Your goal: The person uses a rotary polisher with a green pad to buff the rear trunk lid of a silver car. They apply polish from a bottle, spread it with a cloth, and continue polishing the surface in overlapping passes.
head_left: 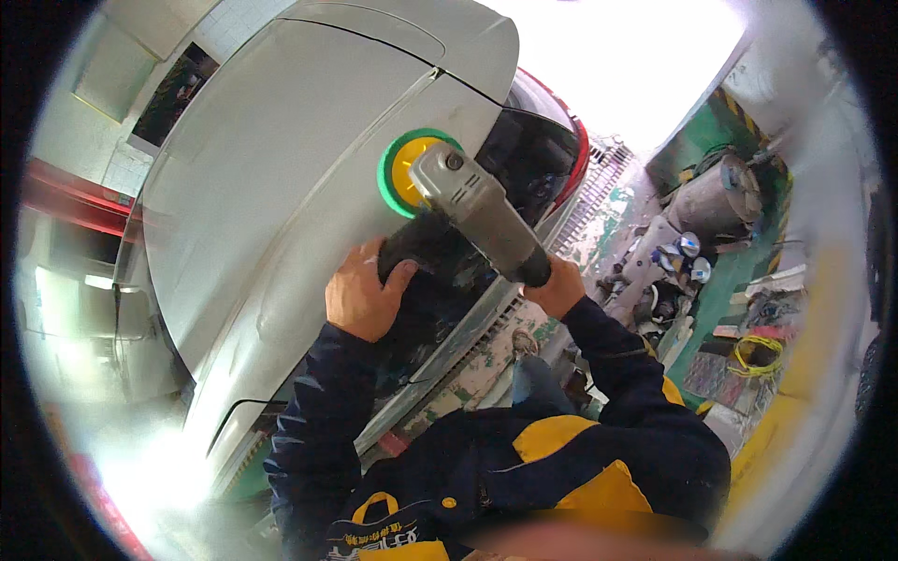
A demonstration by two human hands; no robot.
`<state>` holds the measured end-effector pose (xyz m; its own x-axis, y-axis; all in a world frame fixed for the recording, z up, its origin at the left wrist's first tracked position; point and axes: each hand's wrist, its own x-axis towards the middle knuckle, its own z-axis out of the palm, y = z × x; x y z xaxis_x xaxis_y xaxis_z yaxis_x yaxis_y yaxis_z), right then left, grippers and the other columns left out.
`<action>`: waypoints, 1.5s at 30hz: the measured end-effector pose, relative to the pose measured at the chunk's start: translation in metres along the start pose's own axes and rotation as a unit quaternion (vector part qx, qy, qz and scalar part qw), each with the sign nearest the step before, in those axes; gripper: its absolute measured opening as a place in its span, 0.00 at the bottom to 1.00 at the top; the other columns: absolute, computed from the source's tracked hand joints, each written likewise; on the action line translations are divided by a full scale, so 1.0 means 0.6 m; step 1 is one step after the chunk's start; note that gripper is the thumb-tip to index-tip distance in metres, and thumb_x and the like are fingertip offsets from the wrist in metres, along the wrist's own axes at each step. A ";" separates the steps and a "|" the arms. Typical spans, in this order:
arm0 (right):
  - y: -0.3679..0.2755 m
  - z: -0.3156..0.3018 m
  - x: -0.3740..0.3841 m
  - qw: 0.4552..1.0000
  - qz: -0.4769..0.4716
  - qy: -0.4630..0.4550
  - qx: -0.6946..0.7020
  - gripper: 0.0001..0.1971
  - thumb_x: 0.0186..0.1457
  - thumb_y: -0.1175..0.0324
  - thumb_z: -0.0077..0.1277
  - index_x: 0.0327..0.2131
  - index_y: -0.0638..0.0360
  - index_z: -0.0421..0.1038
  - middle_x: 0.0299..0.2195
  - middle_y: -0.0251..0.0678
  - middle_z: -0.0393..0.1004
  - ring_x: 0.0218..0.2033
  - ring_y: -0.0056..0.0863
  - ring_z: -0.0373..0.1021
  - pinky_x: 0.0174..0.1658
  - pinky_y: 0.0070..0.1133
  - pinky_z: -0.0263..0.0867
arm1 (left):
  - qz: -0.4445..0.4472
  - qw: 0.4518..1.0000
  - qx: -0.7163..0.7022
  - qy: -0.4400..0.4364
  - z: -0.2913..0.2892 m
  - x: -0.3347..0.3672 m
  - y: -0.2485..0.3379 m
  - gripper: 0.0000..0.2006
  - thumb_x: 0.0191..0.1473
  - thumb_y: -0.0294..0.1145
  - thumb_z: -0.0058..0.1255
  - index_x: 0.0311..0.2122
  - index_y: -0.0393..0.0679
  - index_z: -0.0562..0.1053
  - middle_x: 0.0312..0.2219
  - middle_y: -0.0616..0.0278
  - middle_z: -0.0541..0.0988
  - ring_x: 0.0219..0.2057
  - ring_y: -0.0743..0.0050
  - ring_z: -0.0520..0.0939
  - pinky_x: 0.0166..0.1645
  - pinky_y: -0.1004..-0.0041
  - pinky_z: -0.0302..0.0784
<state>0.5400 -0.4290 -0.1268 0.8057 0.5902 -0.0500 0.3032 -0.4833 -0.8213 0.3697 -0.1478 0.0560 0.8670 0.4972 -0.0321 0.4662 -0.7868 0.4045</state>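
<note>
A grey, dusty handheld polisher [486, 215] is held between my two hands. Its round green pad [387, 178] with a yellow backing lies on or very close to the pale car's body panel [281, 159]. My left hand [368, 294] is closed around the black side handle [398, 257], near the dark window glass. At the rear end of the tool body, my right hand [558, 288] is wrapped round the black grip. The pad sits beside a panel seam that runs along the car, close to the dark glass and red lamp edge [582, 164].
Right of the car, a dirty metal cylinder [716, 201], several small parts and a yellow coiled cord [758, 355] lie on the worn green floor. A slotted drain grate [599, 182] runs alongside the car. Red bars [79, 198] stand at far left.
</note>
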 end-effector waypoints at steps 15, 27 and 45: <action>0.082 -0.105 0.167 0.993 0.035 -0.057 0.092 0.23 0.46 0.57 0.72 0.42 0.62 0.81 0.29 0.47 0.84 0.35 0.48 0.83 0.40 0.38 0.76 | 0.078 0.986 0.150 -0.004 0.076 0.259 0.155 0.21 0.66 0.54 0.56 0.43 0.42 0.77 0.29 0.46 0.85 0.33 0.37 0.87 0.39 0.43 0.80; 0.099 -0.099 0.144 0.990 0.024 -0.083 0.113 0.26 0.46 0.57 0.73 0.48 0.59 0.81 0.39 0.51 0.85 0.43 0.52 0.82 0.47 0.38 0.75 | 0.029 0.981 0.178 -0.071 0.075 0.238 0.185 0.21 0.67 0.52 0.56 0.45 0.42 0.74 0.30 0.45 0.86 0.33 0.35 0.87 0.39 0.43 0.82; 0.069 0.124 -0.009 0.968 0.012 -0.210 0.136 0.26 0.47 0.65 0.76 0.49 0.65 0.81 0.45 0.46 0.87 0.47 0.35 0.84 0.52 0.33 0.77 | -0.077 0.987 0.143 -0.018 0.080 -0.099 0.000 0.21 0.61 0.53 0.63 0.38 0.44 0.72 0.27 0.56 0.81 0.26 0.50 0.87 0.28 0.55 0.81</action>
<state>0.5100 -0.4041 -0.2029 0.5163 0.8188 -0.2509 0.0960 -0.3465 -0.9331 0.3268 -0.1951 0.0141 0.7856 0.6094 -0.1074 0.6187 -0.7768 0.1180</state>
